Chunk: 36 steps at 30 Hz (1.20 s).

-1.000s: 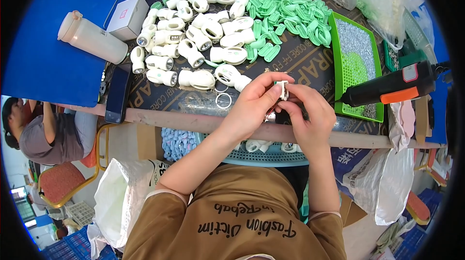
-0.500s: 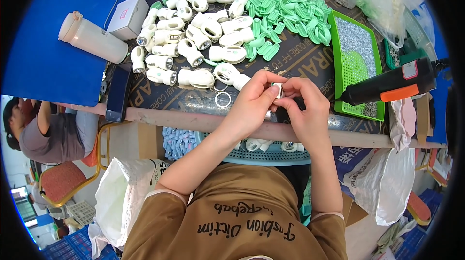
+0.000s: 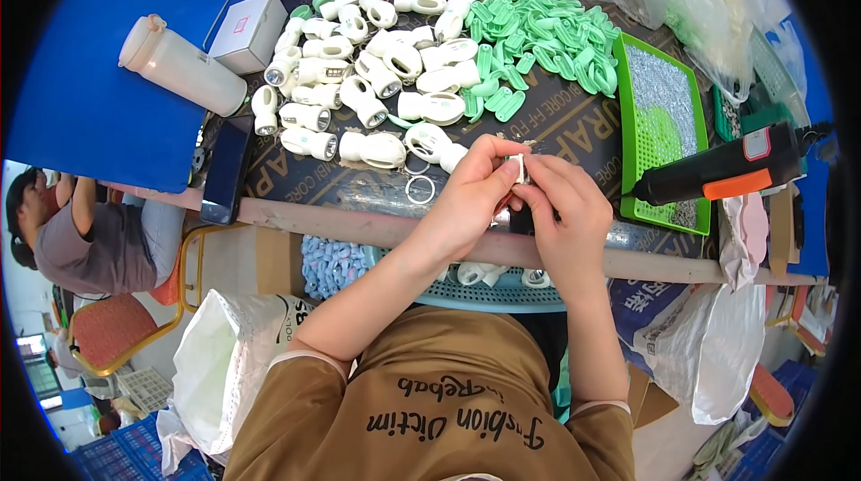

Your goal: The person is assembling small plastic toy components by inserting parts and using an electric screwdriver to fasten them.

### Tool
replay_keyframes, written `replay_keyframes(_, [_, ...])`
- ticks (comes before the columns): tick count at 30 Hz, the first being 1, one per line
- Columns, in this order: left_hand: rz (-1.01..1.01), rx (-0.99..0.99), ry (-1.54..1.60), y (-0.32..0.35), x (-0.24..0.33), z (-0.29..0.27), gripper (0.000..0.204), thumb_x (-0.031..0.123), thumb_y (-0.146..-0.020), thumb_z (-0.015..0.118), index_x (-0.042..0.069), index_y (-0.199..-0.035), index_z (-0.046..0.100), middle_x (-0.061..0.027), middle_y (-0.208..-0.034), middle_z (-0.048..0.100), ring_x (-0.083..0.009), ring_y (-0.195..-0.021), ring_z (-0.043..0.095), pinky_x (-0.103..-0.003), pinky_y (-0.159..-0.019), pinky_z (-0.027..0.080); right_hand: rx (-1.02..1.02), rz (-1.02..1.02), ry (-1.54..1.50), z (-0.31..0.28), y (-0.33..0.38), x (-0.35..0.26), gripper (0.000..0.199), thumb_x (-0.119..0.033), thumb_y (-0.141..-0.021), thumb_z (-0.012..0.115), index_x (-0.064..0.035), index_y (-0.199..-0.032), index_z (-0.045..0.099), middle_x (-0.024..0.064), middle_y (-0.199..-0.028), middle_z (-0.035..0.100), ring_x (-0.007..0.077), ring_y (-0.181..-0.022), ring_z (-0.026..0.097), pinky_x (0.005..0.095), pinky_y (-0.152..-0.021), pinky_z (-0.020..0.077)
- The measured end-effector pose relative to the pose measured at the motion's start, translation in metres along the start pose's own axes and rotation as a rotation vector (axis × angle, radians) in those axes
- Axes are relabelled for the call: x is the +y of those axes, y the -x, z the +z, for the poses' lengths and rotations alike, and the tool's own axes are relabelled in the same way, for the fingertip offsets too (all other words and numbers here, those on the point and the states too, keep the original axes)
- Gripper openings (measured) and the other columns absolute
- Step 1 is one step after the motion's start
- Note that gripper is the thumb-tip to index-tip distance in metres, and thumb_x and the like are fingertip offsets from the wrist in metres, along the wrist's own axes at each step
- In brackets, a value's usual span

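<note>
Near the table's front edge, my left hand (image 3: 473,197) and my right hand (image 3: 572,215) meet with fingertips pinched on a small white part (image 3: 519,169). Most of that part is hidden by my fingers, so its exact kind does not show. Just beyond my left hand lies a white flashlight (image 3: 434,148), with a metal ring (image 3: 420,189) beside it. Many more white flashlights (image 3: 374,149) are spread across the left of the table. A heap of green plastic pieces (image 3: 547,37) lies to their right.
A green tray (image 3: 631,122) of small metal pieces stands at the right, with a black electric screwdriver (image 3: 717,167) lying across it. At the left are a white bottle (image 3: 184,67), a box (image 3: 248,33) and a phone (image 3: 228,170). Below the edge sits a blue basket (image 3: 448,299).
Both hands keep their pinch on the small white part, with the fingers shifted slightly. The whole view has moved a little, so the table's things sit slightly lower and further right.
</note>
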<state>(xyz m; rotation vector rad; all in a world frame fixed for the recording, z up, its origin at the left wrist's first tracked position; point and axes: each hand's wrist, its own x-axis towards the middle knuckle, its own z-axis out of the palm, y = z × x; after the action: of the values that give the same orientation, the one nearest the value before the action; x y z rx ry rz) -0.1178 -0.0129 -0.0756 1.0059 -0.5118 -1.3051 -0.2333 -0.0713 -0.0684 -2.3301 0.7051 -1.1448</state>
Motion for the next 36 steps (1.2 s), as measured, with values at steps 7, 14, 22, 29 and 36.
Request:
replay_keyframes(7, [-0.001,-0.047,0.019,0.000,-0.005,-0.008,0.015,0.013,-0.094,0.042,0.005,-0.107,0.047,-0.0019,-0.086,0.052,-0.0082,-0.069,0.047,-0.020,-0.061,0.039,0.012,0.088,-0.083,0.003,-0.003,-0.004,0.020,-0.001,-0.066,0.068,-0.0009,-0.085,0.061,0.0095,-0.082,0.062,0.0239,-0.069,0.061,0.0307,-0.060,0.0488])
replay_keyframes(14, [0.017,-0.047,0.007,0.000,-0.005,-0.007,0.015,0.011,-0.094,0.040,0.005,-0.106,0.046,-0.0024,-0.085,0.051,-0.0084,-0.068,0.045,-0.020,-0.060,0.038,0.004,0.140,-0.187,0.003,-0.002,-0.004,0.020,0.003,-0.065,0.069,0.0011,-0.082,0.059,0.0097,-0.079,0.061,0.0194,-0.063,0.061,0.0277,-0.055,0.0493])
replay_keyframes(22, [0.014,-0.049,-0.024,-0.001,-0.006,-0.006,0.014,0.011,-0.094,0.040,0.004,-0.105,0.045,-0.0028,-0.082,0.050,-0.0081,-0.067,0.044,-0.020,-0.058,0.038,0.021,0.176,-0.202,0.003,0.001,-0.002,0.019,0.004,-0.065,0.068,0.0024,-0.082,0.059,0.0103,-0.080,0.062,0.0183,-0.063,0.063,0.0265,-0.055,0.0500])
replay_keyframes(29, [0.018,-0.021,-0.001,-0.002,0.000,-0.002,0.010,0.007,-0.093,0.039,0.002,-0.101,0.043,-0.0043,-0.081,0.049,-0.0080,-0.064,0.044,-0.021,-0.056,0.040,0.031,0.273,-0.262,0.002,-0.004,-0.011,0.022,0.003,-0.067,0.067,0.0007,-0.088,0.062,0.0105,-0.082,0.062,0.0198,-0.067,0.063,0.0277,-0.059,0.0499])
replay_keyframes(36, [0.029,-0.010,0.019,-0.001,-0.002,-0.002,0.011,0.007,-0.093,0.040,0.002,-0.102,0.042,-0.0044,-0.082,0.049,-0.0082,-0.065,0.045,-0.021,-0.057,0.041,0.024,0.062,-0.056,0.002,0.001,-0.004,0.023,0.004,-0.066,0.066,0.0013,-0.088,0.063,0.0113,-0.085,0.063,0.0214,-0.070,0.062,0.0287,-0.062,0.0493])
